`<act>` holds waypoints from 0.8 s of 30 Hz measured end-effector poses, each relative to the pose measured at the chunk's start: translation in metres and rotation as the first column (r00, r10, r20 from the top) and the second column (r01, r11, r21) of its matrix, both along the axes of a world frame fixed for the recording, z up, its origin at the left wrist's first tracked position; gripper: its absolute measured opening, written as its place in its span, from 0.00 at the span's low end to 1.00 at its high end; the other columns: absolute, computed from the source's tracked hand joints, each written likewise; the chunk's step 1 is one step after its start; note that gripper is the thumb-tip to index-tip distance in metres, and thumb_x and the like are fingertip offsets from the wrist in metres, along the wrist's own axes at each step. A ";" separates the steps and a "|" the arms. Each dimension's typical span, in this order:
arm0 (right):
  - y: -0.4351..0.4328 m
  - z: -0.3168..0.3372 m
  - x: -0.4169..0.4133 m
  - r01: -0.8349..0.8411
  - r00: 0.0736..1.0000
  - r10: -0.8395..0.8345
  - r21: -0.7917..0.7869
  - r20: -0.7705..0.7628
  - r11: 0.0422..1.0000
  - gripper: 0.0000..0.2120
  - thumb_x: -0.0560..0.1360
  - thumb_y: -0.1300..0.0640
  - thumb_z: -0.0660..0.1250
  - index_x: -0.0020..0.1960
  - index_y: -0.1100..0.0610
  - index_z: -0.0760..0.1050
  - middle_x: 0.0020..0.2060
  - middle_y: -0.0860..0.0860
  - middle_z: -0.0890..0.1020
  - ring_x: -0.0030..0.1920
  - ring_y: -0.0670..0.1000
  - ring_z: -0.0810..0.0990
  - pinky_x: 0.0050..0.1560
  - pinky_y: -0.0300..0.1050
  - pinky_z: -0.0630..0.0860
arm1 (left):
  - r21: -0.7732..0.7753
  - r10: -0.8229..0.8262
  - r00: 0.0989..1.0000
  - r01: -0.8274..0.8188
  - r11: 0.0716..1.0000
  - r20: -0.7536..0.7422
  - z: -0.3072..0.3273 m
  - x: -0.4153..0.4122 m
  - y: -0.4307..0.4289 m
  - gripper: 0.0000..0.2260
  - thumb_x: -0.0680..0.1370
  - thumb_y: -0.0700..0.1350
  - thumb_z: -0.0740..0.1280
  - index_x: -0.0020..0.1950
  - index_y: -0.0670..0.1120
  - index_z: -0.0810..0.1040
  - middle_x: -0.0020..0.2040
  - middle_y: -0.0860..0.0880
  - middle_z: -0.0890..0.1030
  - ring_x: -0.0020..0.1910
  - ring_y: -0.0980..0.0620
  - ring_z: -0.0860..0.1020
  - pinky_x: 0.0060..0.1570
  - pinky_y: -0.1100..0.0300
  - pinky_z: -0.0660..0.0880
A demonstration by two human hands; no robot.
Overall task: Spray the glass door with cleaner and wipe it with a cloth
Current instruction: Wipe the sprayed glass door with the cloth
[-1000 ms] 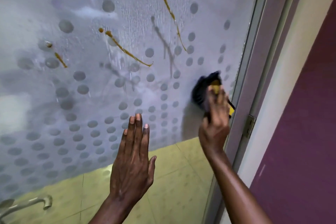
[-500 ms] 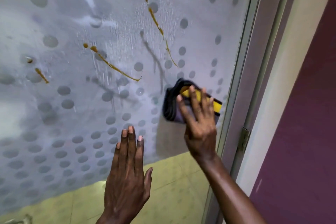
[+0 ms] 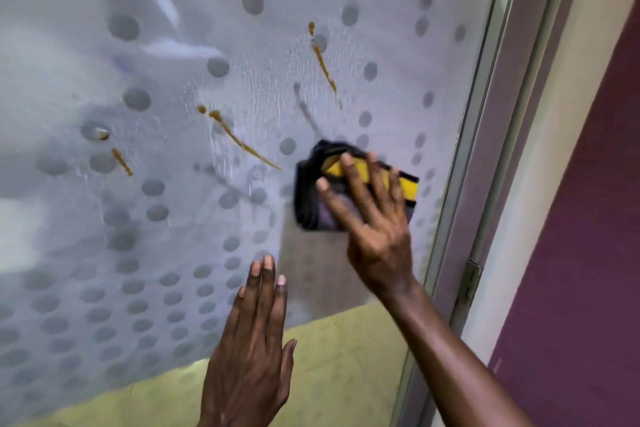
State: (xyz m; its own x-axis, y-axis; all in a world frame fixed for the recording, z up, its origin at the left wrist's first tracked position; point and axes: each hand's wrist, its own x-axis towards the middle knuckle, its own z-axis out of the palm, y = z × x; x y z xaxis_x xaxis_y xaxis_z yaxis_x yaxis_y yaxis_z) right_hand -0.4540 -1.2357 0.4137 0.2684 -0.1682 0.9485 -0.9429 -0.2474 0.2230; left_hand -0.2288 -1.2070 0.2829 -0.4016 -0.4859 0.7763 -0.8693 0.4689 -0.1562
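Note:
The frosted glass door point(image 3: 173, 80) with grey dots fills the view, wet with droplets and marked by brown streaks point(image 3: 242, 144). A dark cloth with a yellow stripe point(image 3: 311, 191) lies flat against the glass near the door's right edge. My right hand point(image 3: 374, 218) presses it to the pane with straight, spread fingers. My left hand point(image 3: 252, 350) lies flat on the glass lower down, fingers straight and together, holding nothing. No spray bottle is in sight.
A grey metal door frame point(image 3: 485, 149) with a hinge point(image 3: 471, 284) runs down the right side. Beyond it is a cream jamb and a purple wall point(image 3: 588, 218). Yellow floor tiles point(image 3: 346, 374) show through the clear lower glass.
My right hand has slid the cloth left and away from the frame, going from gripping it to pressing it flat. The left hand stayed on the glass.

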 end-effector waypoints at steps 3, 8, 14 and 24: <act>-0.011 0.046 -0.018 -0.009 0.885 0.048 -0.086 0.463 0.996 0.42 0.70 0.75 0.55 0.82 0.54 0.73 0.84 0.60 0.69 0.86 0.66 0.63 0.84 0.71 0.63 | 0.007 -0.002 1.000 0.002 1.000 0.013 0.002 0.002 -0.001 0.45 0.74 0.52 0.74 0.85 0.34 0.62 0.88 0.33 0.56 0.88 0.33 0.54 0.85 0.44 0.54; -0.014 0.087 0.042 -0.131 0.656 0.202 -0.154 0.727 0.979 0.40 0.71 0.66 0.55 0.83 0.53 0.70 0.86 0.54 0.66 0.88 0.64 0.58 0.88 0.70 0.54 | 0.050 -0.059 0.996 0.062 0.997 -0.065 0.005 -0.001 0.003 0.43 0.74 0.55 0.72 0.84 0.35 0.65 0.88 0.35 0.57 0.88 0.34 0.54 0.86 0.46 0.53; 0.008 0.014 0.069 -0.045 0.998 0.044 -0.006 -0.034 0.999 0.36 0.76 0.75 0.67 0.81 0.53 0.73 0.82 0.62 0.71 0.85 0.72 0.63 0.79 0.80 0.64 | 0.130 -0.059 0.998 0.059 0.990 -0.004 0.013 0.008 0.003 0.52 0.66 0.56 0.81 0.84 0.35 0.64 0.88 0.34 0.56 0.87 0.34 0.57 0.83 0.43 0.53; -0.009 0.087 0.066 -0.111 0.647 0.177 -0.138 0.741 0.984 0.42 0.72 0.70 0.57 0.84 0.50 0.68 0.86 0.52 0.65 0.89 0.62 0.56 0.89 0.69 0.53 | 0.163 -0.100 0.995 0.100 0.982 -0.008 0.022 0.020 0.007 0.50 0.66 0.52 0.80 0.83 0.35 0.67 0.88 0.36 0.59 0.87 0.37 0.58 0.83 0.46 0.54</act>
State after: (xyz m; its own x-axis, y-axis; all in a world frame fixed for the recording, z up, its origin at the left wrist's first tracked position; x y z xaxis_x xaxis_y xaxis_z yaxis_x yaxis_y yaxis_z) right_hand -0.3883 -1.2451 0.5005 -0.5227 -0.1114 0.8452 -0.7512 -0.4086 -0.5184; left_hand -0.2089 -1.2000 0.3049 -0.4544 -0.5634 0.6900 -0.8169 0.5724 -0.0706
